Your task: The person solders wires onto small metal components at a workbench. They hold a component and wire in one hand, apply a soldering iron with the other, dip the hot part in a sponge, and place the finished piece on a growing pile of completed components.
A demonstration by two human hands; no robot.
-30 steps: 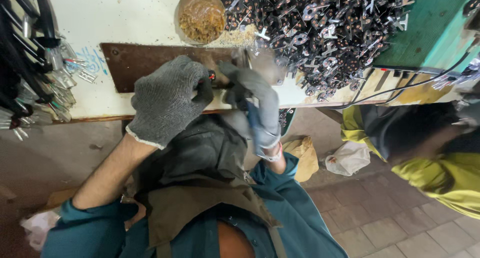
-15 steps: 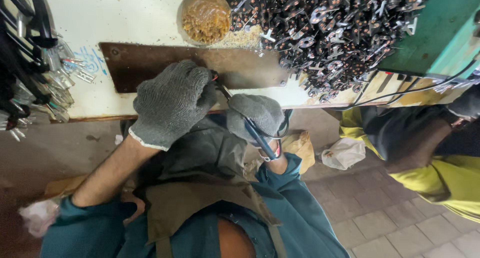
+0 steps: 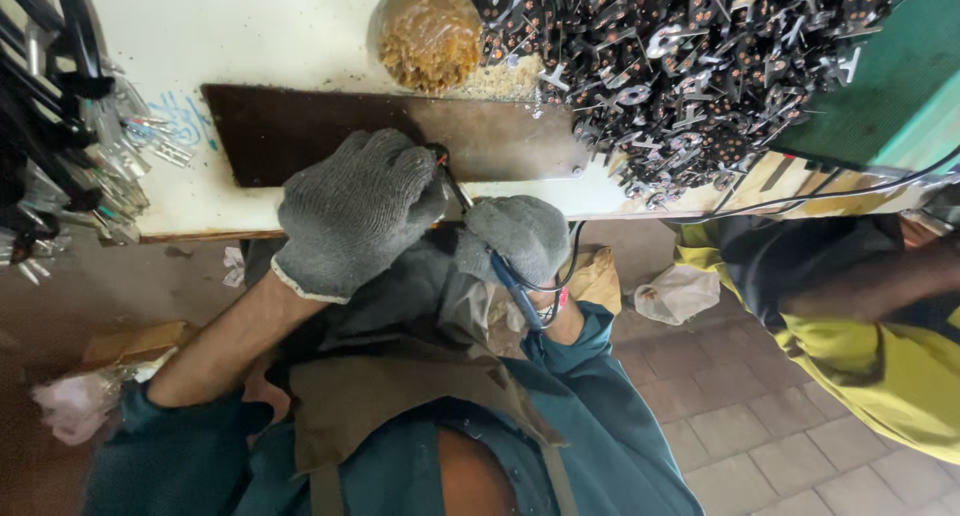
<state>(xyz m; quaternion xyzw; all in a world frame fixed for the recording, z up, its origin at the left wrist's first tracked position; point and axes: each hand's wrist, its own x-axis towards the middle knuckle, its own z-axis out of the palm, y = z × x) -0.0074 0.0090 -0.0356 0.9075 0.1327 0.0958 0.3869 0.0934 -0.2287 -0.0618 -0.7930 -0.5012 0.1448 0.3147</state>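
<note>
Gloved fingers of the left hand (image 3: 355, 211) are curled together at the bench edge, closed over a small part that the glove hides; only a dark tip shows at the knuckles. The right hand (image 3: 517, 238) is clamped round the blue handle of a soldering iron (image 3: 505, 276), whose thin shaft rises to meet that tip just over the near edge of the dark metal plate (image 3: 400, 136). The step appears to be soldering one small piece; it would go best with the left fist braced on the plate, the iron's tip kept steady on the joint, and the black cord (image 3: 565, 266) left slack below the wrist. Beyond the plate stand a round tub of brass-coloured wool (image 3: 428, 34) and a heap of dark metal parts (image 3: 690, 66) on the white bench (image 3: 250, 36). The joint itself, the held part's shape, and any solder wire cannot be made out. A neighbour's yellow sleeve (image 3: 880, 356) is cut off at right.
</note>
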